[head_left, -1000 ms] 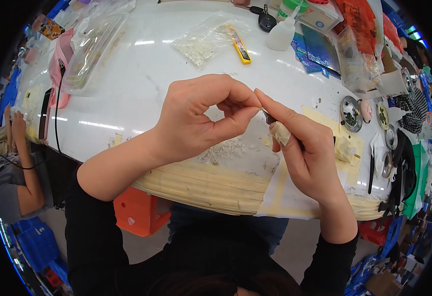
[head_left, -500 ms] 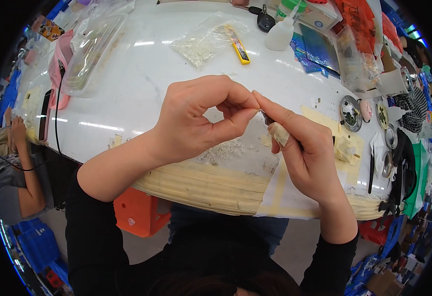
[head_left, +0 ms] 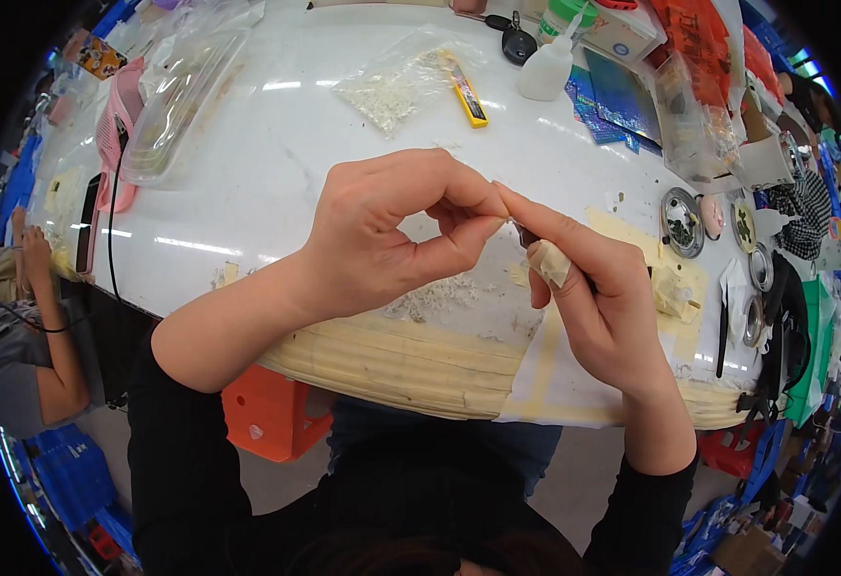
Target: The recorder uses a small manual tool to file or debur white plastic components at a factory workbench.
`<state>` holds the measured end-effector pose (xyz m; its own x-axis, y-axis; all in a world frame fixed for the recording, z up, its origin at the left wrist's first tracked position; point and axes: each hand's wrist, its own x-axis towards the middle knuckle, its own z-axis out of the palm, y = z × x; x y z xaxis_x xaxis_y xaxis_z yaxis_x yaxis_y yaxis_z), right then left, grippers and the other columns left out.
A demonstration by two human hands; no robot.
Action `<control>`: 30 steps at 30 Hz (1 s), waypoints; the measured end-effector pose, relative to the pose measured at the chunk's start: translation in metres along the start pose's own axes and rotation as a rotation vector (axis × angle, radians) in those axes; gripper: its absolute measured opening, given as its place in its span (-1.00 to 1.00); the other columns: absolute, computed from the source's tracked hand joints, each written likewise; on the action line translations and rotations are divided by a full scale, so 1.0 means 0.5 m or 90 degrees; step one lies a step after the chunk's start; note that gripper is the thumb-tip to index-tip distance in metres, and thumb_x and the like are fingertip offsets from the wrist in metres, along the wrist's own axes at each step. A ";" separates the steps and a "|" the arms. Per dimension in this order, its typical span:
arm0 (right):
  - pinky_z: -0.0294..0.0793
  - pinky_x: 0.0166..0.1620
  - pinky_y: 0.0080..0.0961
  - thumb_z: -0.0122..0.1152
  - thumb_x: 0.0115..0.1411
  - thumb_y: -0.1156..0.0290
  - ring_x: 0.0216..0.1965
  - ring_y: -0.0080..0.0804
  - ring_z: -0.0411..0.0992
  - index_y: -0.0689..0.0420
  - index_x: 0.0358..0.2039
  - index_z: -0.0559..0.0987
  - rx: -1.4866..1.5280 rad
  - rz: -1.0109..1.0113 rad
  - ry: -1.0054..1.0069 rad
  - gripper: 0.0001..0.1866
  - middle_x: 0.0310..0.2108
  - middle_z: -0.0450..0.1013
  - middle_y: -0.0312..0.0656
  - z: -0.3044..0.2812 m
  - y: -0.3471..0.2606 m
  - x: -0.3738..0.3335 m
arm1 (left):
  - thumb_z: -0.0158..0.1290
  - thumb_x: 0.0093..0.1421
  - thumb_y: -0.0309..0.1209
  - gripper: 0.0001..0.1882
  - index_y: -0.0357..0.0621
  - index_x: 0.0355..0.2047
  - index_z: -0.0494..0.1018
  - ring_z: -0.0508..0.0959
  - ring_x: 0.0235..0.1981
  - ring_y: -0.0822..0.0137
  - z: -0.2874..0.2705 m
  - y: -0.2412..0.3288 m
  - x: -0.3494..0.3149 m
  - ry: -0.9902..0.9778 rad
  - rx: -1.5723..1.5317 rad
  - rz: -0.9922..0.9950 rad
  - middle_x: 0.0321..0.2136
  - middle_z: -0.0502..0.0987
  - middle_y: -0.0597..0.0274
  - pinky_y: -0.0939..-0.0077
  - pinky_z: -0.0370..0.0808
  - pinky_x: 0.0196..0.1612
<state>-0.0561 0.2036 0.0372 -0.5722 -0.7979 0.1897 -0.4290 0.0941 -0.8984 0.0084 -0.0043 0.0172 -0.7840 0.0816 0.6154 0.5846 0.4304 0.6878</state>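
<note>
My left hand (head_left: 391,235) is closed in a pinch, thumb against forefinger, on something too small to make out. Its fingertips meet those of my right hand (head_left: 598,278) above the table. That hand grips a small dark metal blade (head_left: 524,233), most of which the fingers hide. Cream tape (head_left: 549,263) wraps my right thumb. Below the hands, a pile of small white bits (head_left: 435,298) lies near the table's taped front edge. Farther back are a see-through bag (head_left: 387,96) of similar white bits and a yellow box (head_left: 468,96).
At the right stand round metal dishes (head_left: 681,223), a taped block (head_left: 675,291) and a black pen-like tool (head_left: 722,341). A white squeeze bottle (head_left: 545,72) stands at the back. To the left are a plastic container (head_left: 176,115), a pink fan-like object (head_left: 118,125) and another person's arm (head_left: 46,298).
Both hands have shifted very slightly to the right and down, still touching at the fingertips. The right thumb has turned a little around the blade.
</note>
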 end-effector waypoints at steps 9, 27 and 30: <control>0.45 -0.41 -0.55 -0.18 0.09 0.78 -0.56 -0.48 0.44 0.01 0.19 0.47 0.002 0.001 0.005 -0.34 -0.44 0.52 -0.11 0.001 0.004 -0.001 | 0.18 0.03 -0.68 -0.84 -0.28 -0.34 0.53 0.54 -0.48 0.47 0.000 -0.001 0.000 0.004 0.014 0.010 -0.46 0.58 0.21 0.64 0.49 -0.40; 0.41 -0.43 -0.61 -0.23 0.12 0.76 -0.58 -0.58 0.34 0.04 0.17 0.48 0.032 0.021 -0.021 -0.37 -0.48 0.49 -0.19 -0.006 0.000 -0.001 | 0.17 -0.02 -0.72 -0.82 -0.30 -0.36 0.52 0.56 -0.48 0.44 -0.003 -0.004 0.003 -0.003 0.038 0.082 -0.48 0.58 0.20 0.63 0.50 -0.41; 0.39 -0.43 -0.63 -0.24 0.17 0.74 -0.58 -0.61 0.31 0.04 0.18 0.48 0.058 0.033 -0.023 -0.39 -0.51 0.45 -0.23 -0.005 -0.003 0.000 | 0.17 -0.02 -0.72 -0.81 -0.30 -0.36 0.52 0.56 -0.48 0.44 -0.003 -0.004 0.002 0.003 0.026 0.077 -0.48 0.58 0.20 0.63 0.50 -0.41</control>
<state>-0.0574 0.2049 0.0394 -0.5654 -0.8148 0.1282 -0.3323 0.0828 -0.9395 0.0068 -0.0065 0.0167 -0.7073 0.1314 0.6946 0.6657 0.4542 0.5920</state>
